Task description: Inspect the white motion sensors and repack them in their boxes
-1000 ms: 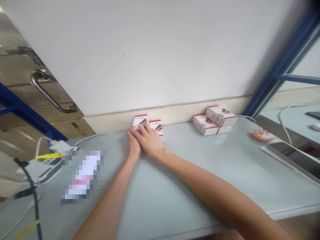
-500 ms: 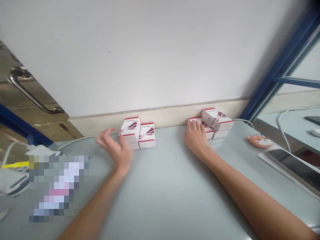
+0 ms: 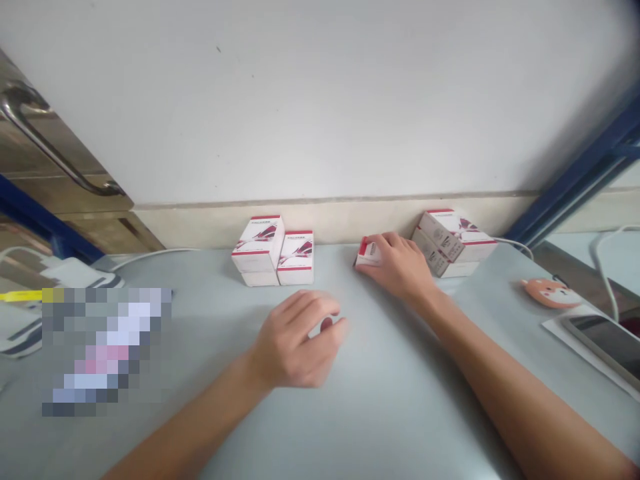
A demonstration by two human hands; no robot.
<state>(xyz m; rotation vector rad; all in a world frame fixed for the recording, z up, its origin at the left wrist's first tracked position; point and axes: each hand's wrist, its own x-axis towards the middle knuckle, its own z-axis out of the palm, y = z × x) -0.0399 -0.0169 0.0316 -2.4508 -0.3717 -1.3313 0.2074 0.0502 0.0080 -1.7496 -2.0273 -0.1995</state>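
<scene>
Though near the edge (image 3: 330,246), right hand (image 3: 395,267)

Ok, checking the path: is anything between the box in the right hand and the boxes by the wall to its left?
Nothing visible. Only the grey tabletop shows between the small white box with a red end, held in the right hand, and the white-and-red cardboard boxes. The left hand sits nearer the viewer, off that line.

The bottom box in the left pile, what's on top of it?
A white box with red edges sits on the bottom box. It covers that box's top, so that part can't be seen.
</scene>
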